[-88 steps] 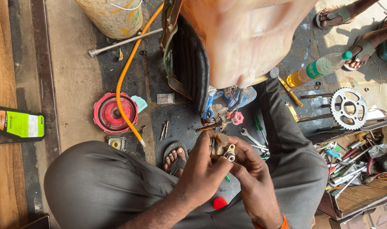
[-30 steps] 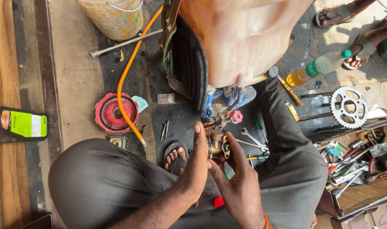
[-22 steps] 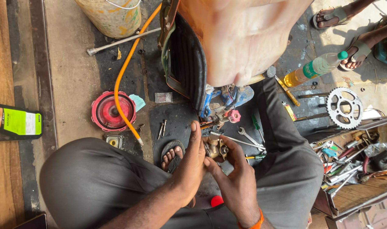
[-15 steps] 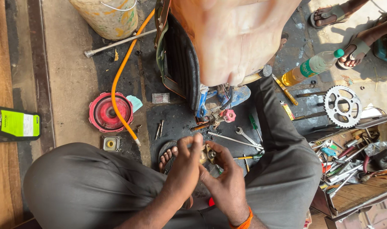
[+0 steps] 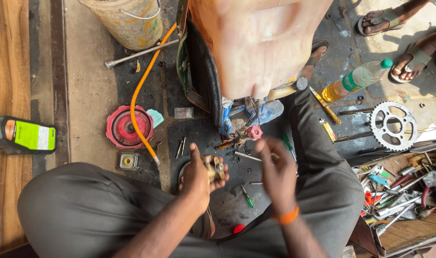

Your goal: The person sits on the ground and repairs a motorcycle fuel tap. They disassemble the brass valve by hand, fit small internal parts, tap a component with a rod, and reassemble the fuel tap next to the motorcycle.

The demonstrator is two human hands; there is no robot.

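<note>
**Small brass part in hand, loose pieces spread on the floor**

At the far left a dark oil bottle [image 5: 21, 136] with a green label lies on its side on the wooden boards. Next comes a red round cover [image 5: 124, 128] on the oily floor, crossed by an orange hose [image 5: 140, 93] that runs up toward a paint-stained bucket [image 5: 124, 19]. A small square part [image 5: 127, 161] sits just below the cover, and a few bolts [image 5: 180, 147] lie near it.

The left hand [image 5: 197, 176] is closed around a small brass-coloured part [image 5: 214, 167], held up between the knees with the thumb raised; the part looks like a little valve or carburettor piece, though its detail is too small to tell. The right hand [image 5: 277, 173] is apart from it, just to the right, blurred, fingers loosely curled and seemingly empty; I cannot tell whether it pinches something tiny.

Judging from how things lie, the work is midway: the part is off the machine and being handled, while screws, a green-handled screwdriver [image 5: 246, 197] and a spanner-like tool [image 5: 249, 156] lie scattered on the floor, so nothing appears refitted yet. Behind them stands a large orange tank [image 5: 261, 43].

Further right are a bottle of yellow liquid [image 5: 354, 80], a toothed sprocket [image 5: 392, 125], and an open tray of tools [image 5: 404, 191]. Another person's sandalled feet [image 5: 409, 57] show at the top right.
</note>
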